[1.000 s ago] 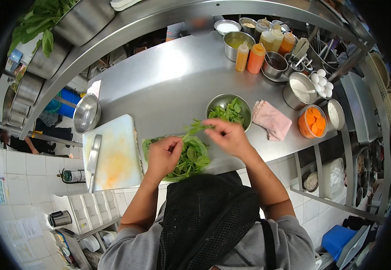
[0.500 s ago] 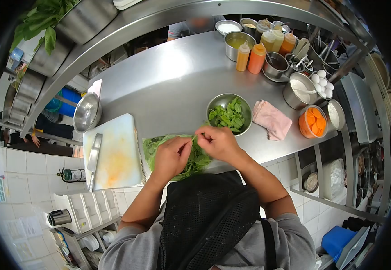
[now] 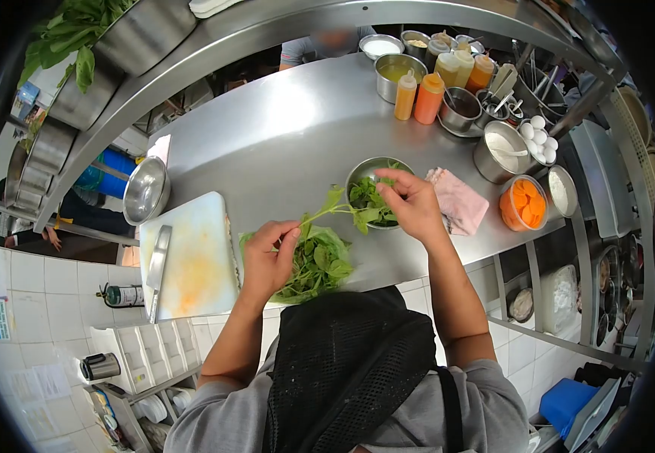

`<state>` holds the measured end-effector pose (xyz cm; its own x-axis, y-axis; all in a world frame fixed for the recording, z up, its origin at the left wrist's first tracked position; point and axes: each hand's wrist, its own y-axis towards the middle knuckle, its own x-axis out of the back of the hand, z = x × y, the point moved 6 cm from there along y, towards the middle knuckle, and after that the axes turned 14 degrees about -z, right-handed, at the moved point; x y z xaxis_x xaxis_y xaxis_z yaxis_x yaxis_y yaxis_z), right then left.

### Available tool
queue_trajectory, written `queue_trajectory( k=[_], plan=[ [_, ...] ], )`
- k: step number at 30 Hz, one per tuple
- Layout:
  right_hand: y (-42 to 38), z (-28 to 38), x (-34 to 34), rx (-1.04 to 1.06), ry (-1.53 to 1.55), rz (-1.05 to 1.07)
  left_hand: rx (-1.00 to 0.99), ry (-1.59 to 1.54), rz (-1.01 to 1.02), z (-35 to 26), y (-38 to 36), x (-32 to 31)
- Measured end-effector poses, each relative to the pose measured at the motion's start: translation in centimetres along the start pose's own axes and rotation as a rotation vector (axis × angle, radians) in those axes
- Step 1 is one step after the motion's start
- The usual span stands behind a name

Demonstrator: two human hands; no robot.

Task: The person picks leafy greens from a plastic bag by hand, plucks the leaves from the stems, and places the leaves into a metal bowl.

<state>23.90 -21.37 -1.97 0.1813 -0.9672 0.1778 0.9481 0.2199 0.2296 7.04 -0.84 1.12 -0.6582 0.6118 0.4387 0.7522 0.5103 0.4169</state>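
My left hand [image 3: 271, 257] is closed, pinching the stem end of a leafy green herb sprig [image 3: 323, 214]. The sprig stretches right toward the metal bowl. Beneath it, more leafy herbs [image 3: 318, 264] lie in a clear green-tinted plastic bag [image 3: 339, 245] at the table's near edge. My right hand [image 3: 412, 202] hovers over the bowl's right side, thumb and forefinger apart, with nothing visible between them. Picked green leaves [image 3: 367, 195] lie in the steel bowl [image 3: 354, 171], partly hidden by that hand.
Left of the bag, a knife [image 3: 160, 257] rests on a white cutting board [image 3: 210, 226], near an upright-tilted steel bowl [image 3: 146, 190]. A pink cloth [image 3: 463, 205] and a tub of orange slices [image 3: 523, 204] sit right. Sauce bottles [image 3: 428, 98] and eggs [image 3: 539, 140] stand farther back.
My hands have separated: the right moved up and right over the bowl, the left slightly left. The sprig now shows stretched out from my left hand.
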Motion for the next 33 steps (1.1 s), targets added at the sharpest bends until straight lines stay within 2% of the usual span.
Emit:
queue_trajectory(
  k=[2,5,9,13,19,21,25,27,28,30,32,33],
  plan=[
    [-0.4,0.5,-0.4,-0.043,0.054,0.062,-0.021,-0.001,-0.009,-0.5,0.2,0.1],
    [-1.3,2.2,-1.7,0.007,0.049,0.344,-0.115,0.027,0.013,-0.9,0.2,0.1],
    [-1.8,2.5,-2.5,0.155,-0.069,0.409,-0.120,0.015,0.008,-1.2,0.1,0.1],
    [-1.9,2.1,-2.4,0.177,-0.095,0.415,-0.147,0.015,-0.022,-1.6,0.3,0.2],
    [-1.4,1.1,-2.2,0.137,-0.019,0.269,-0.047,-0.009,0.059,-0.1,-0.5,-0.9],
    [-1.1,-0.2,-2.3,0.047,-0.020,0.155,0.000,-0.013,0.090,0.1,-0.9,-1.7],
    [-0.9,-2.1,-3.0,-0.021,0.057,0.098,0.066,-0.036,0.084,0.1,-1.0,-3.0],
    [-0.6,-3.5,-2.9,-0.067,0.120,-0.033,0.101,-0.043,0.083,0.1,-1.1,-3.4],
    [-0.3,-4.2,-2.8,-0.065,0.119,-0.032,0.129,-0.050,0.092,0.4,-1.2,-3.6],
    [1.1,-6.6,-0.4,-0.155,0.217,-0.265,0.159,-0.059,0.100,1.3,-1.5,-3.9],
    [1.7,-7.7,1.0,-0.183,0.271,-0.279,0.390,-0.256,0.096,3.8,-2.1,-3.9],
    [1.8,-7.4,1.3,-0.179,0.112,-0.206,0.390,-0.256,0.096,3.8,-1.9,-3.6]
  ],
)
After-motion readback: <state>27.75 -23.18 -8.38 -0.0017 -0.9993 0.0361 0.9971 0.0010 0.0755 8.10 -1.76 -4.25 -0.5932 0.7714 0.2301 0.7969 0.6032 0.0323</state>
